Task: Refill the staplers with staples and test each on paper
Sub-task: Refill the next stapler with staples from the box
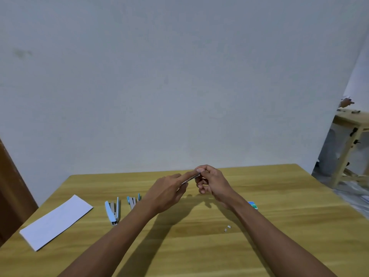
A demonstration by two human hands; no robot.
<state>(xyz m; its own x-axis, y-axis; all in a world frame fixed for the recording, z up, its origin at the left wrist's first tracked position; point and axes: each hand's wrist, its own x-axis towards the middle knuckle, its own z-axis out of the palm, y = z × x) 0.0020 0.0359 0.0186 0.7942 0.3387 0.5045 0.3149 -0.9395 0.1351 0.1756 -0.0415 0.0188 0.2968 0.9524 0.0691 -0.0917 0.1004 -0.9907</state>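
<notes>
Pale wall backs a wooden tabletop (199, 246) where both hands meet above the far middle, the left hand (166, 191) and right hand (212, 182) pinching a thin staple strip (190, 178) between their fingers. Two opened blue staplers (112, 211) (132, 201) lie left, beside folded white paper (57, 221). A staple box (253, 205) sits right, and two loose staple bits (227, 228) lie nearer.

- surface (199, 246): yellowish wood with darker grain streaks running across it.
- paper (56, 221): plain white, no print visible.
- left stapler (112, 211): light blue body, grey metal inside, lying opened.
- second stapler (133, 201): light blue with grey metal, partly hidden by the forearm.
- staple strip (190, 179) between the hands: silvery grey.
- staple box (253, 205): green and blue with a white edge.
- loose staple bits (227, 228): pale silver-white.
- wall (179, 76): flat pale grey-blue.
</notes>
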